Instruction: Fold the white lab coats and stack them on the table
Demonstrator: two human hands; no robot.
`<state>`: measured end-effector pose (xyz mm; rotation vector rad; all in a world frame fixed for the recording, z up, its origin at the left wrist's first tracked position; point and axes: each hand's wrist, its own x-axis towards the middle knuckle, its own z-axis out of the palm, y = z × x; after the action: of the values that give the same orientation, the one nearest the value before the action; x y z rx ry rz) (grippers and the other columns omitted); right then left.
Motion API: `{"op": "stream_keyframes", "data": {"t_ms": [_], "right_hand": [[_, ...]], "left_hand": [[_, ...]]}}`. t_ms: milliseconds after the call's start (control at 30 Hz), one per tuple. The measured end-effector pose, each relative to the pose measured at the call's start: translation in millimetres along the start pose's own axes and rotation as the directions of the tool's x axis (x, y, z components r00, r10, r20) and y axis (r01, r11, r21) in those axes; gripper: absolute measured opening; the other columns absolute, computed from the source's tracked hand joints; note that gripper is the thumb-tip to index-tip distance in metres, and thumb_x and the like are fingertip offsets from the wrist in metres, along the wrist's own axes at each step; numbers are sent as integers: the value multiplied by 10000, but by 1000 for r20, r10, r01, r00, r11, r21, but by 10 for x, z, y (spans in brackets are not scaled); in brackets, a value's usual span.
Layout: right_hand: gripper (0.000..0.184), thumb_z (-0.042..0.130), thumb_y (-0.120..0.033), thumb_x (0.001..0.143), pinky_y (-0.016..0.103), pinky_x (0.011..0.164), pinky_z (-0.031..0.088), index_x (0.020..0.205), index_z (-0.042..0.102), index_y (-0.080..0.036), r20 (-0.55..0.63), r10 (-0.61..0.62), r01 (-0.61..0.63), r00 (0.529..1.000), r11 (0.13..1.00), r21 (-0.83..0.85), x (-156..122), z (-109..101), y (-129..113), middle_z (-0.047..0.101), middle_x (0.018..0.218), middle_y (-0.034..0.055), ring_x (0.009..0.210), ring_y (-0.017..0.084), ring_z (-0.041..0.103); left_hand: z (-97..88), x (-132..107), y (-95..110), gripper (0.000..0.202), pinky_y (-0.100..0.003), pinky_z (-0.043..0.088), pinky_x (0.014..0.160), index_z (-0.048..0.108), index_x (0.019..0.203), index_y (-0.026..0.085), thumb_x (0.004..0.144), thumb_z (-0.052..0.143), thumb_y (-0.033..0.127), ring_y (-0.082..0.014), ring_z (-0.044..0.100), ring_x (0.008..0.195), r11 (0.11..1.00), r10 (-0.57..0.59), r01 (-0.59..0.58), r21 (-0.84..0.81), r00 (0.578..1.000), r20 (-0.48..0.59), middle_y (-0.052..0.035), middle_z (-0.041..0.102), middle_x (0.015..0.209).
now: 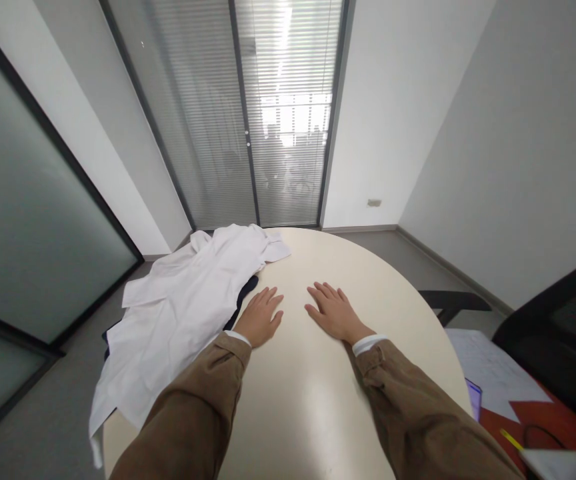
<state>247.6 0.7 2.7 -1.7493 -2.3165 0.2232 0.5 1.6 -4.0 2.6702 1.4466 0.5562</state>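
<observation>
My left hand point(261, 316) lies flat on the cream round table point(313, 413), fingers stretched out and holding nothing. Close to its left is a white shirt point(178, 300), spread loosely over the table's left side and hanging past the edge. Dark cloth point(246, 293) shows from under the shirt, near my left fingers; what garment it is I cannot tell. My right hand point(335, 313) also rests palm down on the tabletop, its fingers apart and nothing in them. A bare strip of table separates the two hands.
On the right stands a black chair point(563, 333) with an armrest point(455, 301) by the table edge. Papers point(493, 363), a phone point(474, 399) and a red item point(558, 427) lie beside it. Behind the table are a glass panel with blinds point(288, 133) and white walls.
</observation>
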Motion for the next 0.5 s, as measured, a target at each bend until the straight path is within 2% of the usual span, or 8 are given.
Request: {"op": "stream_keyframes", "data": {"t_ms": [500], "right_hand": [[599, 377, -534, 998, 579, 1205, 134, 1525, 397, -249, 14, 4, -5, 1000, 1000, 30, -25, -38, 28, 302, 1634, 76, 1515, 303, 212]], "left_hand": [[73, 0, -12, 414, -531, 340, 1173, 546, 1379, 166, 984, 480, 273, -304, 378, 1445, 1000, 14, -13, 10, 1000, -8, -145, 468, 1523]]}}
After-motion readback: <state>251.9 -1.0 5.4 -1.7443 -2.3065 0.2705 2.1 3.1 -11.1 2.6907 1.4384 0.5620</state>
